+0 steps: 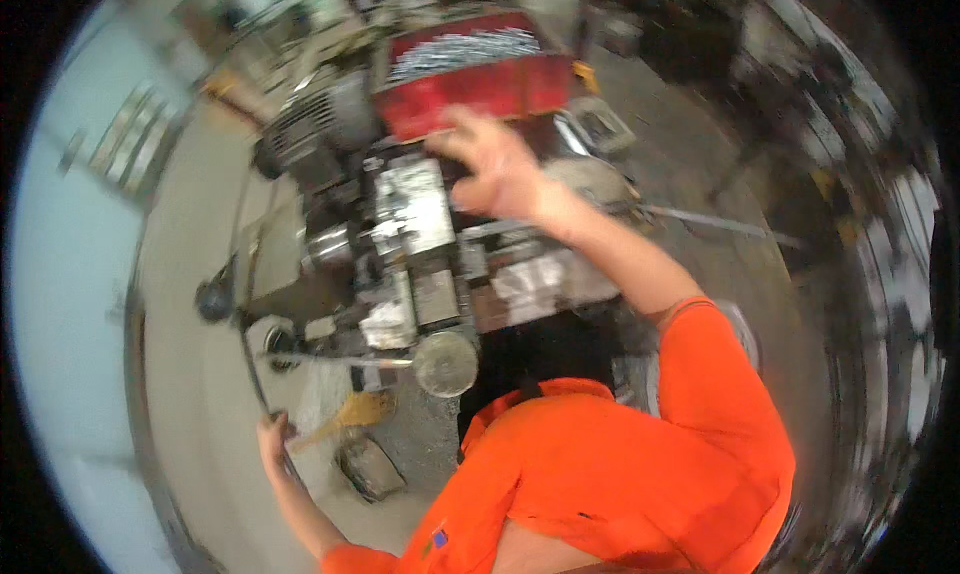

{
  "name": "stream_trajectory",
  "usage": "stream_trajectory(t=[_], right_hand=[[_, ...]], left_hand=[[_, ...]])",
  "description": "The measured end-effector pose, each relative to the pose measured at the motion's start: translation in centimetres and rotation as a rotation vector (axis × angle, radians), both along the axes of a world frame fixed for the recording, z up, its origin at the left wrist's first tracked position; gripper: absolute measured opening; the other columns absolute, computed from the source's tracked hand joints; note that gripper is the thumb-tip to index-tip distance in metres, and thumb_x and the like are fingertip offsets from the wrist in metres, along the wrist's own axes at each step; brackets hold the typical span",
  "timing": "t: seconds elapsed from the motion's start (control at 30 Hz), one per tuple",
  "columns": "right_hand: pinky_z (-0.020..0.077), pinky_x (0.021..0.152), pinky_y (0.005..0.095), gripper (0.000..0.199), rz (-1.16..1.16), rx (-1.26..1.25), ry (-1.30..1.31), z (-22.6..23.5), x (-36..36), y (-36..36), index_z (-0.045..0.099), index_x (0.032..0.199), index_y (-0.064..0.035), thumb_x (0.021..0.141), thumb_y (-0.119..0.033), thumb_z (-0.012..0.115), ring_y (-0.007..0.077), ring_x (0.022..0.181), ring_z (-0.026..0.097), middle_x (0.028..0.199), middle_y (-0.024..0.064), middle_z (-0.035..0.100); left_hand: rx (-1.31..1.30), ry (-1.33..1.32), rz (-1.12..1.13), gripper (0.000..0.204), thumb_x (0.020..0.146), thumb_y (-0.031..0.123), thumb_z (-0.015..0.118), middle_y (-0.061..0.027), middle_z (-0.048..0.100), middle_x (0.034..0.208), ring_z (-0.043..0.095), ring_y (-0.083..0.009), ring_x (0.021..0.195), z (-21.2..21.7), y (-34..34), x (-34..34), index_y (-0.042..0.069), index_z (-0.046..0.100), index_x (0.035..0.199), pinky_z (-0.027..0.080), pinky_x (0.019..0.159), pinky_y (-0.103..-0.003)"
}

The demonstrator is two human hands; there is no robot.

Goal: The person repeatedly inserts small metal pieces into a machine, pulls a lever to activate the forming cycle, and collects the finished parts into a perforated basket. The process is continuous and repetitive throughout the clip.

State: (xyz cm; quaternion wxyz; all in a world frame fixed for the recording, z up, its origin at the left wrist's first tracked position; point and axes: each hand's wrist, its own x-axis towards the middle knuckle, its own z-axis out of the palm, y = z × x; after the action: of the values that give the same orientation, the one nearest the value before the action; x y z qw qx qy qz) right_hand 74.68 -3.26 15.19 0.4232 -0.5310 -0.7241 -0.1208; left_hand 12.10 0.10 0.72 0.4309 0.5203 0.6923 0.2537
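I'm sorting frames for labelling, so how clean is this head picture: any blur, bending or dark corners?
Head view: motion blur smears everything, worst at the right rim; the right hand over the grey machine is soft, its fingers smeared. The left hand on a thin dark rod is soft too. Fisheye bends the floor edge, and the corners are black. The red tray shows no glare.

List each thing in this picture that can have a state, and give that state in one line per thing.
Right hand: raised over the machine, fingers spread, holding nothing.
Left hand: closed around a thin dark rod.
Red tray: filled with shiny metal pieces.
Lathe-like machine: whether it is running cannot be told.
Round handwheel: untouched by either hand.
Wooden-handled brush: lying on the floor.
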Motion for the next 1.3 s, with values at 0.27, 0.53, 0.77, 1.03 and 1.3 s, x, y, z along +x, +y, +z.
stream_trajectory(t=[0.27, 0.53, 0.77, 1.03, 1.3], right_hand=[[0.0468, 0.081, 0.0389, 0.046, -0.503, -0.698, 0.46, -23.9, 3.1, -27.0, 0.064, 0.096, -0.0033, 0.056, -0.024, 0.062, 0.032, 0.094, 0.056, 0.096, 0.0145, 0.059], [0.0484, 0.083, 0.0333, 0.031, -1.404, -1.282, 0.516, -33.5, 12.8, -48.9, 0.068, 0.087, -0.0086, 0.064, -0.027, 0.059, 0.0277, 0.095, 0.06, 0.099, 0.017, 0.063], [0.0476, 0.084, 0.0391, 0.035, -1.171, -1.507, 0.308, -35.5, 17.1, -45.2, 0.067, 0.093, -0.0059, 0.073, -0.032, 0.056, 0.0301, 0.099, 0.06, 0.105, 0.0174, 0.062], [0.0504, 0.072, 0.0366, 0.024, -0.934, -0.967, 0.158, -36.6, 20.6, -43.2, 0.07, 0.08, -0.0066, 0.066, -0.025, 0.064, 0.0301, 0.079, 0.063, 0.085, 0.0165, 0.065], [0.0452, 0.082, 0.0361, 0.034, 0.335, -0.354, 0.403, -12.9, -3.3, -13.8, 0.067, 0.091, -0.007, 0.057, -0.006, 0.062, 0.0304, 0.096, 0.057, 0.11, 0.0122, 0.06]], left_hand=[[-0.048, -0.158, 0.145, 0.04, 0.081, 0.022, 0.066, -0.0082, 0.053, 0.067, 0.053, -0.0183, 0.059, -2.6, -1.1, -4.1, -0.004, 0.052, 0.108, 0.047, 0.056, -0.034], [-0.178, -0.336, 0.081, 0.038, 0.08, 0.019, 0.065, -0.0112, 0.054, 0.074, 0.053, -0.0211, 0.064, -3.9, 3.5, -7.2, 0.001, 0.053, 0.111, 0.045, 0.059, -0.046], [-0.059, 0.079, 0.144, 0.044, 0.082, 0.03, 0.062, -0.0112, 0.059, 0.079, 0.057, -0.0199, 0.069, 0.2, -1.4, 1.2, -0.003, 0.057, 0.11, 0.05, 0.065, -0.033], [0.282, 1.298, -0.391, 0.046, 0.074, 0.021, 0.065, -0.017, 0.064, 0.089, 0.062, -0.0326, 0.08, 7.0, -3.9, 8.7, 0.001, 0.053, 0.114, 0.049, 0.071, -0.039], [0.228, -0.265, -0.696, 0.035, 0.093, 0.029, 0.048, -0.008, 0.064, 0.07, 0.06, -0.0134, 0.065, 9.1, -5.6, 31.8, -0.003, 0.062, 0.086, 0.048, 0.063, -0.028]])
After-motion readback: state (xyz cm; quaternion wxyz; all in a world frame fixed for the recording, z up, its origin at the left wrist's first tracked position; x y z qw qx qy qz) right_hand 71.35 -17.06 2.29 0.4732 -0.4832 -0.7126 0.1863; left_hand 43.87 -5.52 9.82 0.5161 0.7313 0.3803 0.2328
